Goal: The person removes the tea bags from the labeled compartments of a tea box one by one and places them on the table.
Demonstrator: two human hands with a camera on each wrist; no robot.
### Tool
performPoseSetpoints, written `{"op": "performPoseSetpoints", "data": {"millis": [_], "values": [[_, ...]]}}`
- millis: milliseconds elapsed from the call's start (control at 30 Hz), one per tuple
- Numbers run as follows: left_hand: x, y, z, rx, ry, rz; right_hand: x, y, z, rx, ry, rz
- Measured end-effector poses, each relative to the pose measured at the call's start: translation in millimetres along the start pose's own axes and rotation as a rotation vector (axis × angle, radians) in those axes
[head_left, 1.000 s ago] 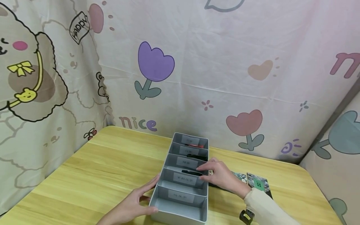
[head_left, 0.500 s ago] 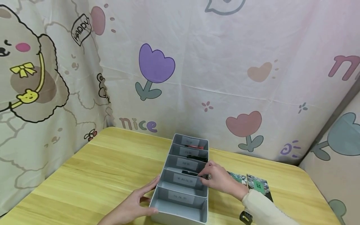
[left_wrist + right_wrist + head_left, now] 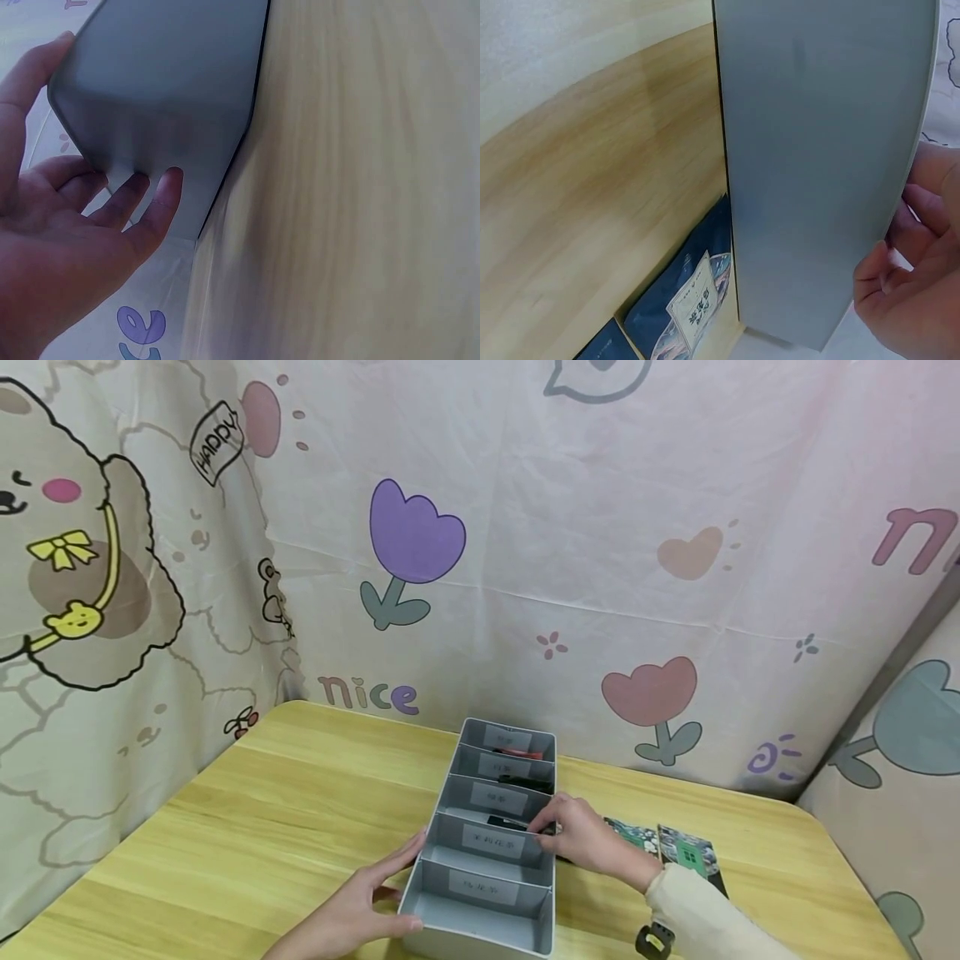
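A long grey compartment box [image 3: 480,946] stands on the table, with a handwritten label in each section. My left hand [image 3: 352,897] holds its near left corner, thumb at the front and fingers against the side wall; the left wrist view shows these fingers [image 3: 161,199] on the grey wall. Over the right rim reaches my right hand [image 3: 581,837], its fingertips at a black packet [image 3: 506,822] in the middle section and seeming to pinch it. In the right wrist view the box wall hides those fingertips. A black packet [image 3: 525,783] and a red-and-black one [image 3: 520,754] lie in the sections behind.
Right of the box, two dark printed packets lie on the table: one with a green label [image 3: 690,856] and a patterned one [image 3: 636,832] partly behind my right hand. The yellow wood table [image 3: 262,810] ends at a printed curtain [image 3: 510,527].
My right hand's thumb and fingers have come closer together at the black packet in the middle section. That packet has shifted slightly. The left hand keeps its place on the box.
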State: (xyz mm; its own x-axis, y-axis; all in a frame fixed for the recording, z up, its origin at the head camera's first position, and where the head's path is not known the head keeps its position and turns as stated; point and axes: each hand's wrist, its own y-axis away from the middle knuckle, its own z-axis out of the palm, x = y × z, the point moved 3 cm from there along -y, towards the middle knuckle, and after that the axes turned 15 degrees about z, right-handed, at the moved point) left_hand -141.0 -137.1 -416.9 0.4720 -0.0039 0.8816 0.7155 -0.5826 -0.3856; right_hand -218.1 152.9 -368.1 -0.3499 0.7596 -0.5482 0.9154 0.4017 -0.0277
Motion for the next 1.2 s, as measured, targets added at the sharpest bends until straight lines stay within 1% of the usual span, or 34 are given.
{"op": "performPoseSetpoints", "data": {"millis": [167, 333, 467, 633, 867, 967, 1200], "values": [[0.4, 0.0, 0.1, 0.003, 0.007, -0.008, -2, 1, -0.7, 0.008, -0.012, 0.016], [1.6, -0.5, 0.3, 0.004, -0.007, 0.019, -5, 4, -1.0, 0.034, -0.011, 0.047], [1.0, -0.7, 0.0, 0.014, -0.019, 0.006, -7, 5, -1.9, 0.063, -0.033, 0.059], [1.0, -1.4, 0.3, 0.011, -0.02, 0.016, -7, 7, -5.3, 0.081, -0.055, 0.022], [1.0, -1.3, -0.1, 0.006, -0.011, 0.051, -3, 8, -17.8, 0.074, 0.001, -0.063], [0.4, -0.9, -0.7, 0.009, -0.011, 0.065, -2, 8, -20.0, 0.06, 0.012, -0.076], [-1.1, 1.4, 0.9, 0.002, 0.017, 0.018, -1, 10, -18.2, 0.081, 0.024, -0.074]]}}
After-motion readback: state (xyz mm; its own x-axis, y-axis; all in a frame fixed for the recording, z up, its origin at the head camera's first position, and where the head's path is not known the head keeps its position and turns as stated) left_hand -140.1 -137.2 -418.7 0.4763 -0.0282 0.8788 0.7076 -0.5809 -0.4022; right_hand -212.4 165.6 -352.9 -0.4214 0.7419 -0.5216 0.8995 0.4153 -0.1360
